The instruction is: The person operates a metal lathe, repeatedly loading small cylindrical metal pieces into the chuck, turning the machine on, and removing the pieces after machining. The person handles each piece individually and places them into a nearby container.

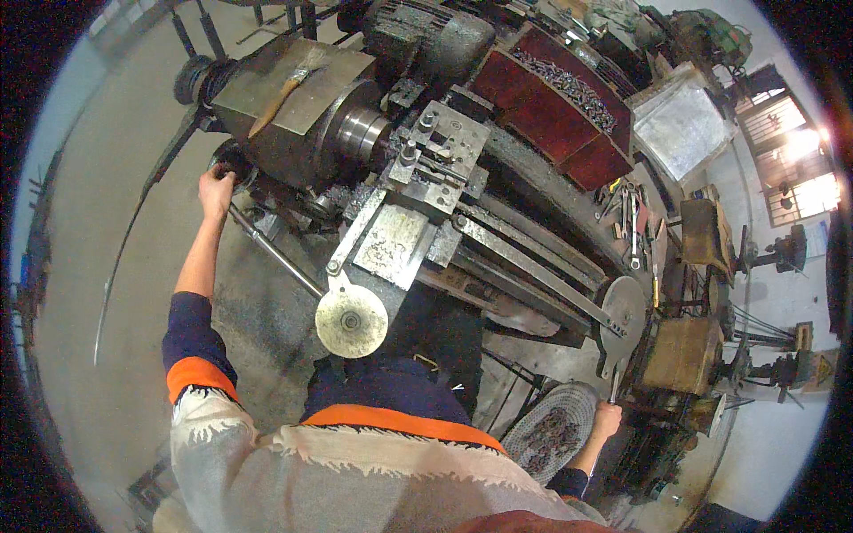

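Observation:
My left hand reaches out to the headstock end of a small metal lathe and grips the edge of a dark handwheel. To the right and low, my right hand is closed around a metal lever handle below a grey disc plate. A long flat link bar joins that disc to the tool slide. A second, brass-coloured disc sits in front of my waist, with a short arm up to the slide. Beside the tooling is the spindle collar.
A brush lies on the headstock cover. Behind the bed stands a red bin of small metal parts. Several wrenches lie at the right. A perforated basket with dark pieces is beside my right forearm. A thin rod extends at left.

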{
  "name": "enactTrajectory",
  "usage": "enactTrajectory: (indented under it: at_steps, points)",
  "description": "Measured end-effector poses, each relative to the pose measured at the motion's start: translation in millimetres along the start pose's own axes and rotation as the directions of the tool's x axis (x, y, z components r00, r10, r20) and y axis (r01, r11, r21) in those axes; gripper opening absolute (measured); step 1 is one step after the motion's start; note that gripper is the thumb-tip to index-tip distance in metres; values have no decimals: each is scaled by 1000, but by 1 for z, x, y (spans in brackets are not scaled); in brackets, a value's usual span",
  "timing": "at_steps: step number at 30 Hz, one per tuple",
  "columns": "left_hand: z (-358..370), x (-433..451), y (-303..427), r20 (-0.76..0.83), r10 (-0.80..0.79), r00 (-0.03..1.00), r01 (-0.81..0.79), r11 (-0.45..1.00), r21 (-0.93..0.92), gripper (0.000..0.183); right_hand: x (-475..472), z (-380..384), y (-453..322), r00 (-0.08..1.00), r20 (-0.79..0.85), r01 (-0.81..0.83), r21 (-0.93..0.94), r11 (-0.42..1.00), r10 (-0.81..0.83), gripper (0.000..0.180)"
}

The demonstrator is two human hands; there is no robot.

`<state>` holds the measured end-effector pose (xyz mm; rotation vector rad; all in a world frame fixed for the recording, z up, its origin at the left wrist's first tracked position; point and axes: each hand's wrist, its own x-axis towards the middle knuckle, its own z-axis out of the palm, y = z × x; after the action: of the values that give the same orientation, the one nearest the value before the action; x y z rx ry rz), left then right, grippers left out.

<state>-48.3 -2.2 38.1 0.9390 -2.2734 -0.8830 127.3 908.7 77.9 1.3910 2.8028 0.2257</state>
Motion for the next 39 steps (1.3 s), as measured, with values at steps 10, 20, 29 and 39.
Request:
enactTrajectory:
  at_steps: [10,20,29,39]
  points:
    - [-12,-6,16,53,-90,995,82,987,141,29,70,13,20,973,-125,184,-81,979,-194,37]
    - [-3,-5,10,119,34,992,-33,999,-8,29,124,5,-9,984,-177,-14,-172,985,-16,42]
    - [-25,-17,-92,346,52,937,-105,985,136,31,-2,51,1,939,-238,308,265,914,-248,57]
    - [79,-55,-254,102,292,951,-280,673,685,53,-16,27,-82,909,-115,406,466,786,-401,38]
